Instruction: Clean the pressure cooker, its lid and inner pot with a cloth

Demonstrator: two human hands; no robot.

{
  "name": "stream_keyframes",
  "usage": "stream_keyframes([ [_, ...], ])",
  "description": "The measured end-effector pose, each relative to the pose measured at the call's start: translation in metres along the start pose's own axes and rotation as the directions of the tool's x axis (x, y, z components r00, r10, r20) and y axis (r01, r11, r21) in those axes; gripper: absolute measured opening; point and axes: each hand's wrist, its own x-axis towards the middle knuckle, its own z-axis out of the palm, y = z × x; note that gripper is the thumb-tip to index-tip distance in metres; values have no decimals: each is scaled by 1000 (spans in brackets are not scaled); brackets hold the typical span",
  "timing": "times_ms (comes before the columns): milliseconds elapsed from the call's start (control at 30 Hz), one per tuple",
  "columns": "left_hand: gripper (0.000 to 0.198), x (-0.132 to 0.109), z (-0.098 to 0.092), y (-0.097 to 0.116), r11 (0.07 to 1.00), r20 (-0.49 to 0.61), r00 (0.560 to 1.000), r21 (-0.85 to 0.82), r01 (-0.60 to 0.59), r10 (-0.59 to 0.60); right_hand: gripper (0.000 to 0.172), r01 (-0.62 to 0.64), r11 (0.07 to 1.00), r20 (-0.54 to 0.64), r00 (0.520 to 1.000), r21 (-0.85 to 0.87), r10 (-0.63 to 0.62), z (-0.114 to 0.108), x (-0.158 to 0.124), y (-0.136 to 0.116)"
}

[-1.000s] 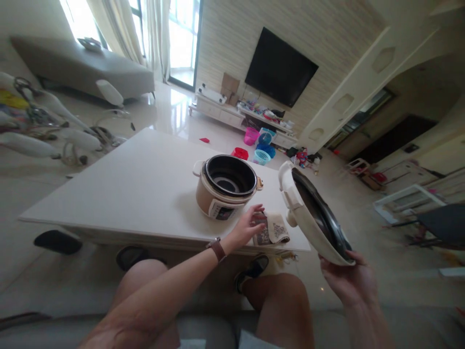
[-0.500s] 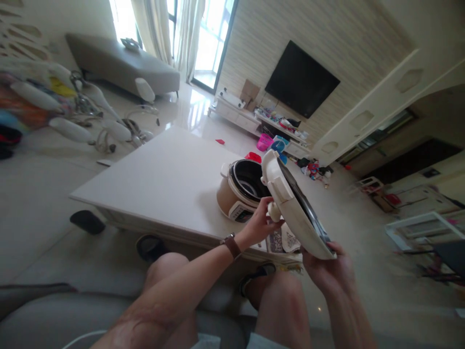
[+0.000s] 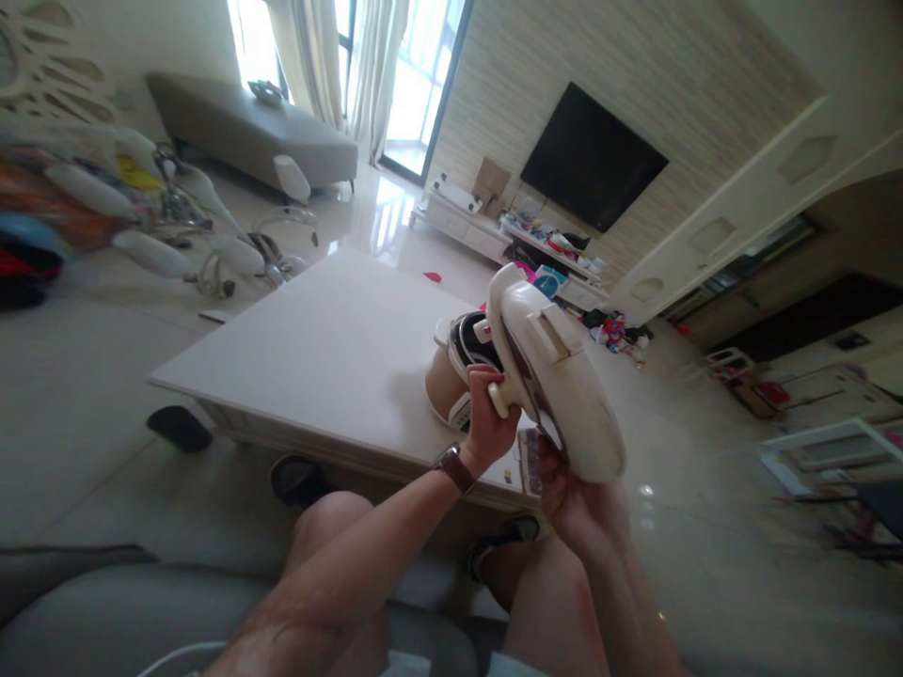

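A cream pressure cooker lid [image 3: 582, 385] is held up on its edge, tilted, over the right end of the table. Wrapped round the lid's knob-like handle is my left hand [image 3: 490, 414], with a brown watch on the wrist. My right hand [image 3: 582, 498] grips the lid's lower rim from below; some of its fingers are hidden behind the lid. Just behind the lid stands the brown and cream electric pressure cooker [image 3: 441, 381], upright and uncovered. The lid and my left hand hide part of its dark opening and its front panel.
The white table [image 3: 317, 338] carries the cooker, and a patterned cloth or mat [image 3: 529, 456] lies by its near right edge. My knees are below the front edge. A TV [image 3: 594, 155] hangs on the far wall above a cluttered low cabinet. White pedal-like equipment [image 3: 151, 254] stands at left.
The lid has turned, so its outer side now faces me more, and it has shifted left over the cooker. My right hand has moved left along with it.
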Motion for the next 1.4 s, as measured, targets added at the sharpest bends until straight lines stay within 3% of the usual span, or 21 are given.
stream_keyframes([
  [233,52,26,-3,3,993,-80,996,120,-20,30,58,64,992,113,992,-107,-52,-7,7,14],
  [333,49,45,-7,7,982,-96,995,188,-11,29,51,14,967,121,993,-253,18,-24,13,21],
  [500,40,84,-20,19,940,-68,995,338,-46,73,44,-90,835,44,990,-542,136,-56,38,40],
  [633,33,118,-21,34,877,58,990,458,-144,132,34,-76,652,112,964,-754,241,-64,68,60],
  [700,33,135,-14,42,839,162,982,519,-165,94,23,-40,492,169,912,-870,374,-60,84,75],
  [800,32,156,8,52,755,318,946,635,-167,-58,19,85,219,202,778,-972,595,-48,105,99],
  [867,30,165,26,54,691,392,903,703,-169,-178,22,167,136,214,683,-977,698,-42,114,106],
  [933,28,170,43,51,626,432,856,760,-175,-284,21,210,199,285,573,-957,768,-43,118,99],
  [1000,28,173,58,44,566,439,823,804,-182,-360,25,198,377,424,489,-905,762,-51,120,79],
  [1033,27,174,64,39,543,441,811,819,-187,-385,30,180,475,498,483,-861,720,-56,120,67],
  [1100,26,175,74,29,507,451,789,836,-210,-417,37,148,626,591,547,-765,593,-68,119,44],
  [1167,24,176,81,17,483,482,758,838,-254,-438,37,165,690,623,608,-705,491,-76,118,27],
  [1233,22,175,87,6,469,538,712,822,-323,-451,36,201,708,654,606,-677,453,-81,117,19],
  [1300,19,174,91,-4,464,605,653,787,-406,-456,38,235,738,704,572,-633,421,-83,118,15],
  [1400,15,172,97,-18,444,671,575,741,-504,-468,44,271,834,782,563,-480,267,-86,119,10],
])
